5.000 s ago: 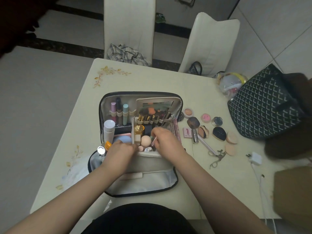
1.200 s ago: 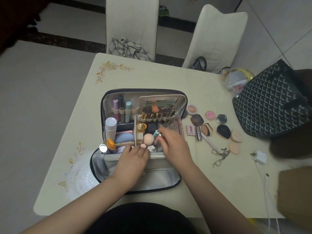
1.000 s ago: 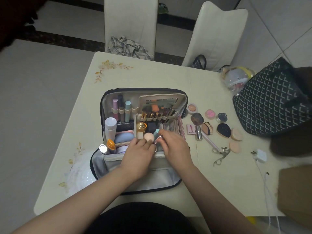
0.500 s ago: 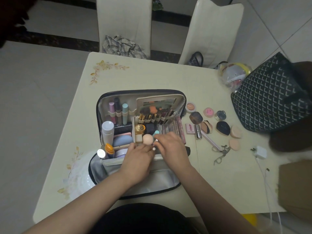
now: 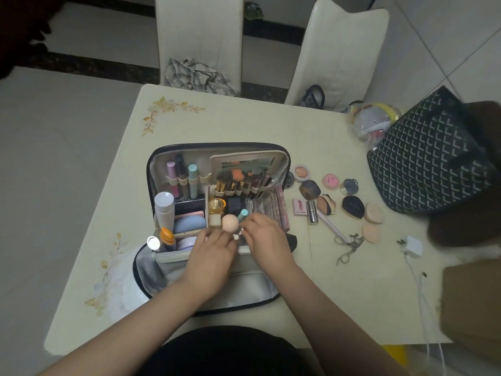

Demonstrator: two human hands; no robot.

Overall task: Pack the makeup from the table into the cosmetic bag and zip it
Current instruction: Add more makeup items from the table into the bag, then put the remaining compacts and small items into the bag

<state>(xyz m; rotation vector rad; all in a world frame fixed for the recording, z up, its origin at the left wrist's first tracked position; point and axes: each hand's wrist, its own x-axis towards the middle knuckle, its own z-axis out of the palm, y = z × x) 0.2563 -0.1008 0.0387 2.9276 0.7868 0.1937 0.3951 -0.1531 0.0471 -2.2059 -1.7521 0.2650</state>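
On the desk (image 5: 244, 120) the cosmetic bag (image 5: 217, 202) lies unzipped, roughly half packed: tubes, brushes, sponge inside. Compacts and puffs (image 5: 339, 202) wait right of it. Left hand (image 5: 211, 253) and right hand (image 5: 265, 237) pinch something small, possibly a cap; zipping remains.

Head-worn wide view, steeply down, close over table (image 5: 244, 126)
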